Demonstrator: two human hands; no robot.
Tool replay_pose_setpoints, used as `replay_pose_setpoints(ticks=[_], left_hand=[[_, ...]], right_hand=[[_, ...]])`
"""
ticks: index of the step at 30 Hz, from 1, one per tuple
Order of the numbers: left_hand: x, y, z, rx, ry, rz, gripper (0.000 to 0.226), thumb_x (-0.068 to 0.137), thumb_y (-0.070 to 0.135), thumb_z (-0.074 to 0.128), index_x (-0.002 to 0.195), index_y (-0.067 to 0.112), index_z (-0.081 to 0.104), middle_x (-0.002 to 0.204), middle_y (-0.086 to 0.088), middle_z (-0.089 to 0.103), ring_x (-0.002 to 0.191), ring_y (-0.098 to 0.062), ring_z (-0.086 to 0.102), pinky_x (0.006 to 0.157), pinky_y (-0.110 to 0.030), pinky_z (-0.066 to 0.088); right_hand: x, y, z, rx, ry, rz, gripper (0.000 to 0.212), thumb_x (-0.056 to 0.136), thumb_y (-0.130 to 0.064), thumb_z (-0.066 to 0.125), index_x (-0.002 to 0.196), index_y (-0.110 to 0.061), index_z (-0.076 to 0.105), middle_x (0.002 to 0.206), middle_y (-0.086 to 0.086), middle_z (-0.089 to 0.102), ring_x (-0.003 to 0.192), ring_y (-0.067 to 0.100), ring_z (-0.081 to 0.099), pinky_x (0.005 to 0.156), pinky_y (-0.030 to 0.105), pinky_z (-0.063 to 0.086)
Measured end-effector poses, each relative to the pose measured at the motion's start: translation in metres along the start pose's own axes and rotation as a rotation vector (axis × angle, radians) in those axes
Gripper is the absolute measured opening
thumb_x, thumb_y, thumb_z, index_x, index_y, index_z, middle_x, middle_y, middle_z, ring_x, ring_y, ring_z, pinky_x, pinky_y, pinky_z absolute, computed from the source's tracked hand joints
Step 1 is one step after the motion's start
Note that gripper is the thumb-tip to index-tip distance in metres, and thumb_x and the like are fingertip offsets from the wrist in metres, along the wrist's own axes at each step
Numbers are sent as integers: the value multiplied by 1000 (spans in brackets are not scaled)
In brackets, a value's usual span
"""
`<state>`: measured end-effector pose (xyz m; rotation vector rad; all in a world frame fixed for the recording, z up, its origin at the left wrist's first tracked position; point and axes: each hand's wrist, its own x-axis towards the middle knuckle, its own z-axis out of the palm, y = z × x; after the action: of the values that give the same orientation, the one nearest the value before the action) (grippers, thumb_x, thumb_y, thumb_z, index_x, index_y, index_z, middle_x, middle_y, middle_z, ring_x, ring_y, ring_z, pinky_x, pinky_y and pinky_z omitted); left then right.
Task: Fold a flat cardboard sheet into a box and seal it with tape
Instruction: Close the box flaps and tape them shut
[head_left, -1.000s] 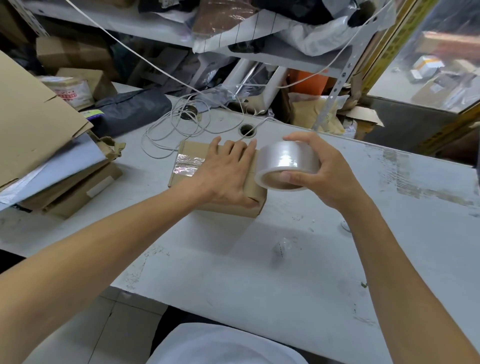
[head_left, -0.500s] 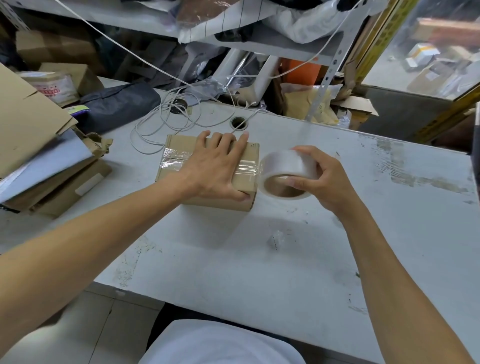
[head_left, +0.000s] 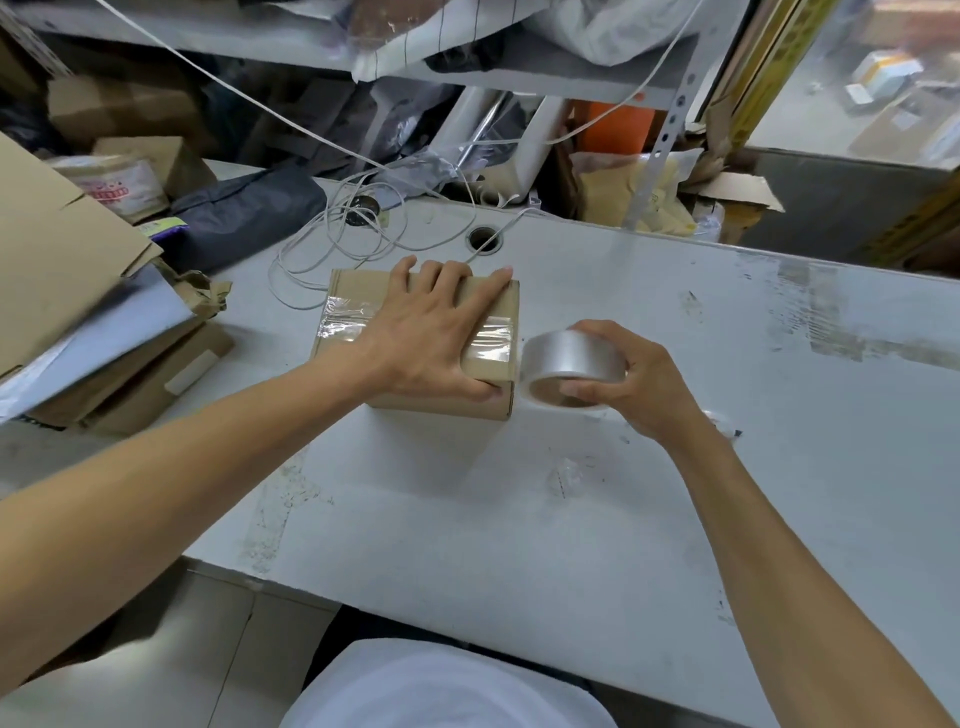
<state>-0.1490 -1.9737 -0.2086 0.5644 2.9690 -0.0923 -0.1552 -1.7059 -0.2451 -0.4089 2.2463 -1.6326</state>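
A small brown cardboard box (head_left: 353, 293) stands closed on the white table (head_left: 467, 519), with a strip of clear tape (head_left: 343, 325) running across its top. My left hand (head_left: 426, 338) lies flat on the box top, fingers straight, thumb over the near edge. Just right of the box, my right hand (head_left: 644, 384) grips a roll of clear tape (head_left: 571, 358) low beside the box's right side. The tape strip reaches the box's right edge next to the roll.
Flat cardboard sheets and paper (head_left: 62, 270) are piled at the table's left. A tangle of white cable (head_left: 332, 234) and a cable hole (head_left: 484, 239) lie behind the box. Cluttered shelving stands beyond the table's far edge.
My right hand has carried the tape roll down from level with the box top to beside its right side. My left hand has stayed flat on the box.
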Motion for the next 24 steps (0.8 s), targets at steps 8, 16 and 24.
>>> replay_pose_setpoints(ticks=[8,16,24], left_hand=[[19,31,-6,-129,28,-142,107,68,94,23,137,14,38,134,-7,44,132,-29,38,119,-62,7],[19,19,-5,-144,32,-84,67,78,63,38,134,26,38,117,-4,46,112,-27,44,116,-55,17],[7,5,-2,-150,54,-111,59,77,56,47,128,27,43,109,0,46,103,-25,44,109,-48,26]], right_hand=[[4,7,13,37,13,-31,50,69,-18,88,112,-26,65,112,-9,66,100,0,60,78,9,45],[5,13,15,50,-5,-23,49,71,-23,88,112,-31,63,108,-18,64,100,5,60,79,20,51],[11,37,56,-160,-48,8,55,74,-33,85,123,-30,61,108,-4,61,101,15,53,89,37,47]])
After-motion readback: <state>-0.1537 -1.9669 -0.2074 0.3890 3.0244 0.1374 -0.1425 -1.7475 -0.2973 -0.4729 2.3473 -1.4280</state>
